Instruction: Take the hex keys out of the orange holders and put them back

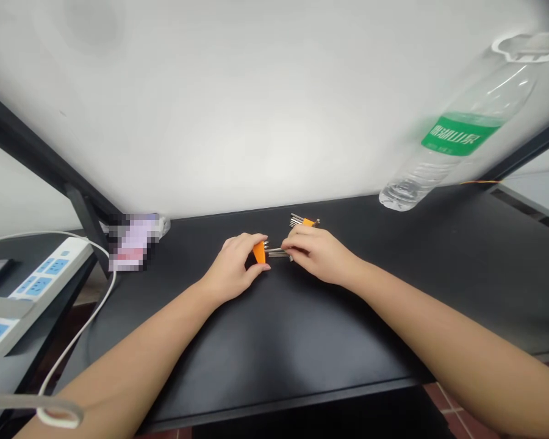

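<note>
My left hand [232, 268] is closed round an orange hex key holder [259, 252], thumb below and fingers above. Several metal hex keys [279, 254] stick out of the holder toward the right. My right hand [322, 253] pinches the end of one of these keys between thumb and fingers. Whether that key is still seated in the holder cannot be made out. Just behind my right hand lies a second orange holder [308, 222] with several metal keys in it, partly hidden by the fingers.
A large clear water bottle [460, 134] with a green label stands at the back right by the wall. Left of the black table [293, 341] is a white power strip [39, 292]. A white cable [89, 314] loops near my left forearm. A blurred-out item [135, 242] lies at the back left.
</note>
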A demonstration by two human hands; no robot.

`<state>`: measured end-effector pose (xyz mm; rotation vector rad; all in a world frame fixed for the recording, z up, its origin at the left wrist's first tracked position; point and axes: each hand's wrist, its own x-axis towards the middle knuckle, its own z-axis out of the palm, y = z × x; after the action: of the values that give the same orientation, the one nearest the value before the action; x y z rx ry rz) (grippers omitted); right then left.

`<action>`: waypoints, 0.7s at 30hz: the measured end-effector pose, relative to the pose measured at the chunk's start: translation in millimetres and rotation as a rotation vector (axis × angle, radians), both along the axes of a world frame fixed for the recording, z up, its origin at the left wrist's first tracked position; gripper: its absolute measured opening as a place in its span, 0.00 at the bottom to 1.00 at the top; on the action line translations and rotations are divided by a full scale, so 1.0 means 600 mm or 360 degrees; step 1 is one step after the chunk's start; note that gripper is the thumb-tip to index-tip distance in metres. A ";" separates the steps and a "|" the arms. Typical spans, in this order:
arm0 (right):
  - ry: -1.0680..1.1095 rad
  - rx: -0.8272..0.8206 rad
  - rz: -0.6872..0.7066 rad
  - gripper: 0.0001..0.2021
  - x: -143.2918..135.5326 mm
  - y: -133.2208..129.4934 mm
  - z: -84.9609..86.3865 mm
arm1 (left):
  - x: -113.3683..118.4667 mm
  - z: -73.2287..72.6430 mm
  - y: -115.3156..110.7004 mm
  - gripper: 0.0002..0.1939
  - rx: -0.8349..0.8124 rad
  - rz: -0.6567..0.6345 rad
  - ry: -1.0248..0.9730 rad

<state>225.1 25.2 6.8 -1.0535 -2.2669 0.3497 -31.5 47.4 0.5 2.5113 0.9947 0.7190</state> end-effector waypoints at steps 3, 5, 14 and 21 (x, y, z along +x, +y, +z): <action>-0.0095 0.0018 -0.0041 0.11 -0.002 -0.004 0.001 | 0.001 0.001 -0.001 0.26 0.0002 -0.0010 0.0001; -0.0173 0.0053 -0.0068 0.12 -0.005 -0.006 0.002 | 0.001 0.002 -0.002 0.26 0.0009 -0.0038 -0.0002; 0.0062 -0.0160 0.0204 0.09 -0.039 -0.017 0.007 | 0.005 0.004 -0.005 0.25 -0.0009 -0.0106 0.0009; -0.0189 -0.0191 -0.0153 0.04 0.003 0.007 0.001 | 0.002 0.003 -0.003 0.24 -0.0020 -0.0075 -0.0002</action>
<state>227.2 29.1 7.3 -1.2709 -2.3127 0.3968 -30.3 45.4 2.3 2.5147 0.9332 0.6979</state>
